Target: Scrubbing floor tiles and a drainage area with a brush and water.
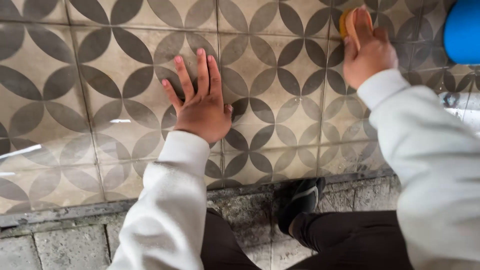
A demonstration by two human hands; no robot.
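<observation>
We see the left hand (201,102) laid flat on the tiled floor (75,100), palm down, fingers spread and extended, grasping nothing; its weight appears to rest on the tiles. The right hand (367,50) is at the upper right of the view, fingers curled around a yellow sponge (345,21), which it presses against the tiles near the top edge of the frame. We see only a small part of the sponge above the fingers; the rest is hidden by the hand. Both arms wear white sleeves (170,210). The tiles carry a repeating pattern of grey petals on a beige ground, and the surface shows wet, shiny patches, most clearly near the right hand and at the left edge. Just right of the right hand, a blue rounded object (462,30) is cut off by the frame corner; we cannot tell what it is. Below the tiles runs a dark edge strip (60,212), and below that a grey stone paving (65,245). A black shoe (300,200) rests on the paving, touching the strip, with dark trousers (350,240) beside it.
</observation>
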